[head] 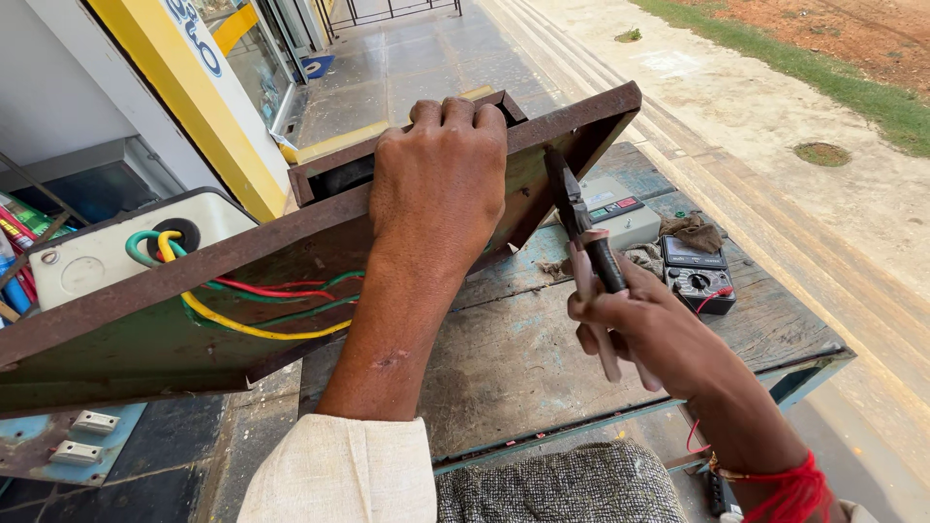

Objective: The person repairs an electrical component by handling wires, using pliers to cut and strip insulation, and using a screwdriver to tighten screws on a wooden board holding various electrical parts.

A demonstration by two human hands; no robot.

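Rusty metal frame (pixel 291 242), tilted up on edge over the worn wooden tabletop (pixel 523 358), gripped along its top rim by the left hand (pixel 441 174), fingers curled tight over the edge. Pliers (pixel 586 237) clutched by the handles in the right hand (pixel 630 324), closed around them, nose pointing up at the frame's inner corner, just beside the left hand. Green, yellow and red wires (pixel 262 310) running behind the frame from a white switch box (pixel 107 252); multimeter (pixel 697 276) and grey meter box (pixel 620 208) lying on the tabletop beyond.
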